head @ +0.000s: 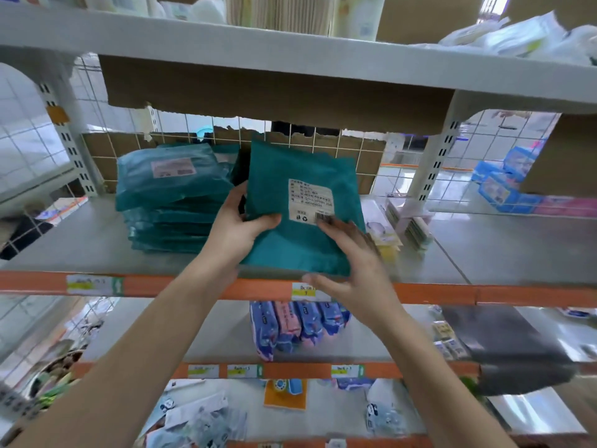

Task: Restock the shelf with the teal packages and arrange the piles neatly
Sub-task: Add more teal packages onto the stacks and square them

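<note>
A teal package (274, 179) with a white label is tilted up over the middle of the grey shelf (97, 240). My left hand (237, 226) grips its left edge, thumb on the front. My right hand (355, 263) holds its lower right corner, fingers across the front near the barcode and thumb under the bottom edge. Left of it stands a pile of several teal packages (171, 202), the top one lying askew. More teal material shows behind the held package, mostly hidden.
Small pale and yellow packets (397, 221) lie on the shelf right of the held package. A cardboard sheet (274, 92) hangs under the shelf above. A wire grid (403, 176) backs the shelf. Blue and pink packs (297, 328) sit one shelf below.
</note>
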